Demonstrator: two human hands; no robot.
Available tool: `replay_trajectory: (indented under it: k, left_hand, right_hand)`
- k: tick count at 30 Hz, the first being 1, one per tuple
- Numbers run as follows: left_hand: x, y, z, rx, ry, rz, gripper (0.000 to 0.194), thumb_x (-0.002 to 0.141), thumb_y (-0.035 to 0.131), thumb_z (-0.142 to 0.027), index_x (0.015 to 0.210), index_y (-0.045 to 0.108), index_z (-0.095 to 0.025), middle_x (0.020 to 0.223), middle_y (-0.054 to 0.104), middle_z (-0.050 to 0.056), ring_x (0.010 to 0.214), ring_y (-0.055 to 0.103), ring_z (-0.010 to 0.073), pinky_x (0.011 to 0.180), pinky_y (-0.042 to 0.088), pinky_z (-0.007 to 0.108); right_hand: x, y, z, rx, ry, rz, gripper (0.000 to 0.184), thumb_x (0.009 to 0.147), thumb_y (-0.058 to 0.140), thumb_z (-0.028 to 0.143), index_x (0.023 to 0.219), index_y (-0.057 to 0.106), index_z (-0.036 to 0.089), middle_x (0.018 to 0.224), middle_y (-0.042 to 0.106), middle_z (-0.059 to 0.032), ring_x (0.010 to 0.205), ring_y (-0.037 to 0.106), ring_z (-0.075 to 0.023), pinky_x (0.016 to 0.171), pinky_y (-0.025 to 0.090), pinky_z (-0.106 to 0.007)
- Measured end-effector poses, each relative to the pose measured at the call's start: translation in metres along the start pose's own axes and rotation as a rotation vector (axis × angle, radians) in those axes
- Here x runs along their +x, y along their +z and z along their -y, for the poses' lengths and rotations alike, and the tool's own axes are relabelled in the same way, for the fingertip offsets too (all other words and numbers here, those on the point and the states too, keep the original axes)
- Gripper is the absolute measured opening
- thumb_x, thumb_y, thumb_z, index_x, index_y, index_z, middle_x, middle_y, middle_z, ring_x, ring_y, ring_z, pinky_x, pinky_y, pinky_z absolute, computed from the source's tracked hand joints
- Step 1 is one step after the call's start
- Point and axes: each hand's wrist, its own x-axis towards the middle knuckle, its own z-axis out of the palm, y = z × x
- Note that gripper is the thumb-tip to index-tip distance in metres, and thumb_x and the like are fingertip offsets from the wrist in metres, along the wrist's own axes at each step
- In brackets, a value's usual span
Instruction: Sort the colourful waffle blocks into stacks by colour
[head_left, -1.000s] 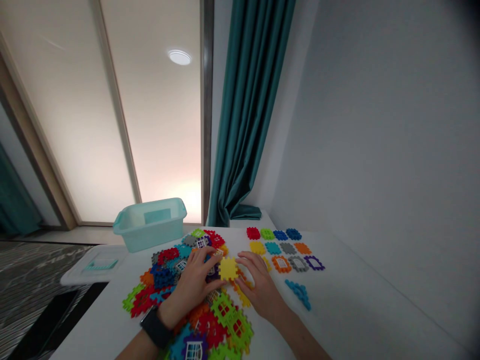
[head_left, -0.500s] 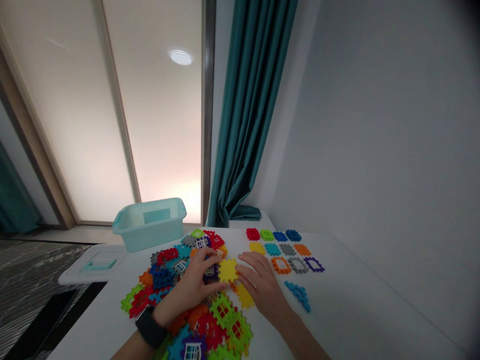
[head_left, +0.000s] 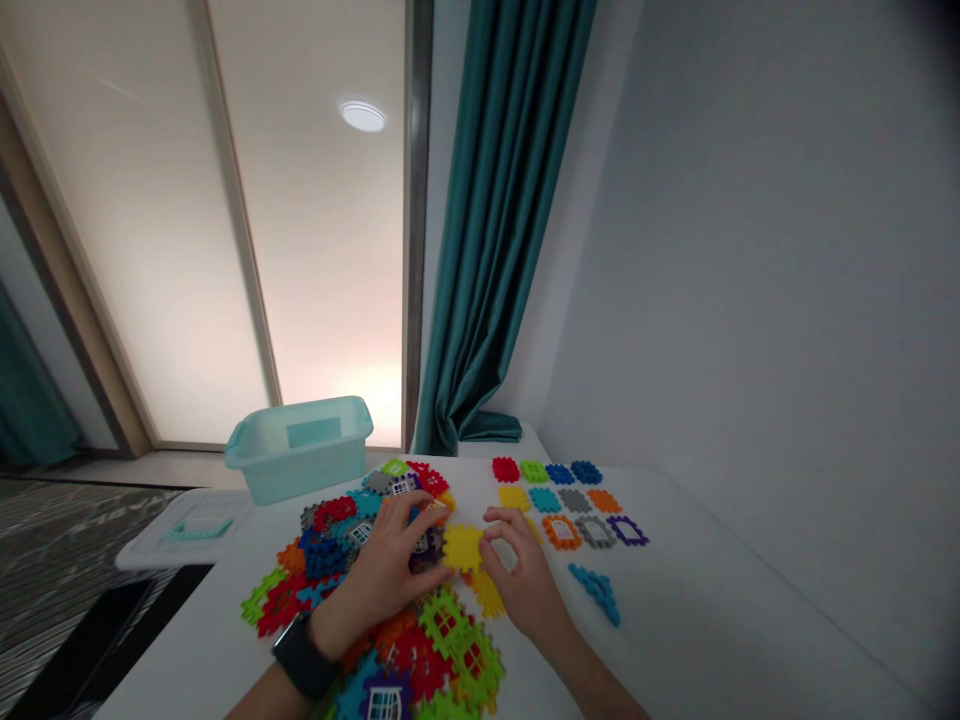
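Hands over the pile (head_left: 326,553), with edges lost behind fingers and frame.
The left hand (head_left: 394,555) and wrist hide the pieces under them; whether its fingertips touch the yellow tile (head_left: 463,548) is unclear. The right hand (head_left: 525,575) covers that tile's right edge and part of another yellow piece (head_left: 534,530). Both forearms and a purple window piece (head_left: 386,698) run off the bottom edge, the teal curtain (head_left: 502,220) off the top.

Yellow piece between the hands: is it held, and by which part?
The right hand pinches the yellow piece by its right edge; left hand: contact unclear.
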Motion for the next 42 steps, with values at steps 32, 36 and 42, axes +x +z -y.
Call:
replay_trajectory:
  k: [32, 36, 42]
  left_hand:
    - [0.000, -0.003, -0.002, 0.103, 0.145, -0.023, 0.033, 0.081, 0.074, -0.022, 0.111, 0.063, -0.024, 0.126, 0.059, 0.010, 0.118, 0.055, 0.0305, 0.102, 0.048, 0.048]
    - [0.001, -0.005, -0.006, 0.055, 0.109, -0.030, 0.027, 0.086, 0.068, -0.022, 0.112, 0.063, -0.024, 0.126, 0.059, 0.010, 0.118, 0.056, 0.0294, 0.103, 0.048, 0.046]
    - [0.006, -0.006, -0.009, -0.110, 0.011, -0.065, 0.011, 0.095, 0.057, -0.020, 0.100, 0.066, -0.023, 0.117, 0.061, 0.009, 0.114, 0.059, 0.0253, 0.101, 0.050, 0.043]
  right_hand:
    - [0.001, 0.000, -0.008, 0.142, 0.055, 0.051, 0.028, 0.094, 0.057, 0.038, 0.072, 0.064, 0.022, 0.099, 0.066, -0.0080, 0.103, 0.064, -0.0258, 0.091, 0.052, -0.039]
    - [0.002, -0.001, -0.007, 0.085, 0.015, 0.025, 0.025, 0.095, 0.056, 0.038, 0.076, 0.065, 0.023, 0.101, 0.065, -0.0080, 0.107, 0.063, -0.0266, 0.094, 0.051, -0.041]
    - [-0.001, -0.003, -0.004, -0.006, -0.080, 0.049, 0.018, 0.097, 0.054, 0.033, 0.086, 0.065, 0.024, 0.112, 0.061, -0.0085, 0.116, 0.059, -0.0257, 0.099, 0.049, -0.041]
